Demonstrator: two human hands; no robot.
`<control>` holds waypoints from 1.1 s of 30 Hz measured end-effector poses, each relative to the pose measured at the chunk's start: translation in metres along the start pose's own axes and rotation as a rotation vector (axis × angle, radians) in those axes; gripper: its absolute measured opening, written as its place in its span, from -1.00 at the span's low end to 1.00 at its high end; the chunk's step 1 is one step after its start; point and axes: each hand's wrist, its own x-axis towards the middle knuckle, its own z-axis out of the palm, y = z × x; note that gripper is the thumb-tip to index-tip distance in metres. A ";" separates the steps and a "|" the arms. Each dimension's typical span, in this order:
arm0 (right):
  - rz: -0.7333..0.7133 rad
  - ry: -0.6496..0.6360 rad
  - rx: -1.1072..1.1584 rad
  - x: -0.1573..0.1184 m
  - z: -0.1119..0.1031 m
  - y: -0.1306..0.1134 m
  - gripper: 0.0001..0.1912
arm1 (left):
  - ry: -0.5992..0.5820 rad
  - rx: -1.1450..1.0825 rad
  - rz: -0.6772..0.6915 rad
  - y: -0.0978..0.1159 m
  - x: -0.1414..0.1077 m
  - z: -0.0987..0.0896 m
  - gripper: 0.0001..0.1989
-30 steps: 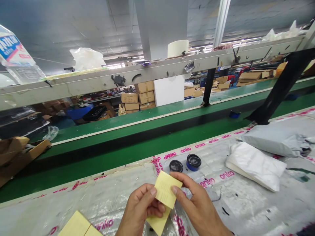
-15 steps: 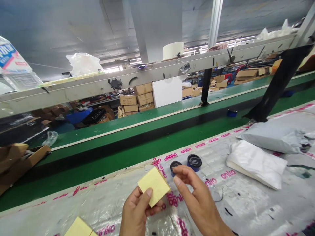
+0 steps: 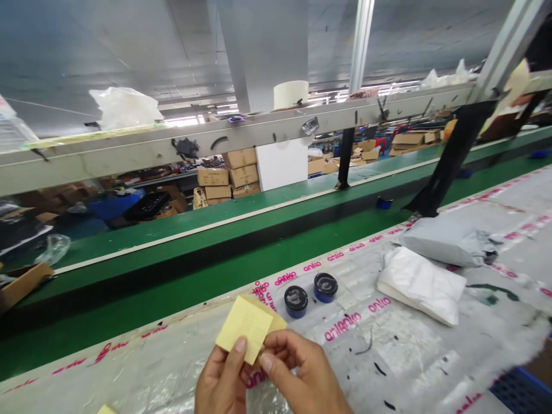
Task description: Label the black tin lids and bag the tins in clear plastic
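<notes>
My left hand [image 3: 222, 376] grips a small stack of square yellow paper slips [image 3: 244, 328], thumb on top and fingers underneath. Faint marks, too small to read, show on the upper slip. At the stack's right edge, my right hand [image 3: 304, 371] is closed with thumb and index finger on the paper; a lower yellow layer fans out there. Just beyond the hands, two round black-topped blue pieces [image 3: 296, 302] stand on the plastic-covered table [image 3: 172, 362]. A corner of more yellow paper [image 3: 106, 409] shows at the bottom edge.
A green conveyor belt [image 3: 172, 287] runs behind the table, with a metal rail [image 3: 241, 132] above it. To the right lie a folded white bag [image 3: 420, 286] and a grey bag [image 3: 444, 240]. A black-wrapped post [image 3: 451, 161] rises there.
My right hand has come left from beside the round pieces onto the paper stack's edge. The stack's layers now spread apart. The view has shifted to the right.
</notes>
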 end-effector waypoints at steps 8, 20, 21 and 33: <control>0.044 0.021 0.088 0.002 0.001 0.001 -0.93 | 0.049 0.051 -0.033 -0.006 0.006 -0.011 -0.34; 0.109 0.027 0.107 0.000 -0.003 0.015 -0.86 | 0.122 0.249 0.139 -0.016 -0.001 -0.018 -0.40; 0.112 0.025 0.113 0.000 -0.003 0.017 -0.84 | 0.128 0.265 0.149 -0.015 -0.001 -0.018 -0.42; 0.071 0.045 -0.029 -0.003 -0.002 0.007 -0.83 | 0.095 0.267 0.171 -0.022 0.004 -0.019 -0.39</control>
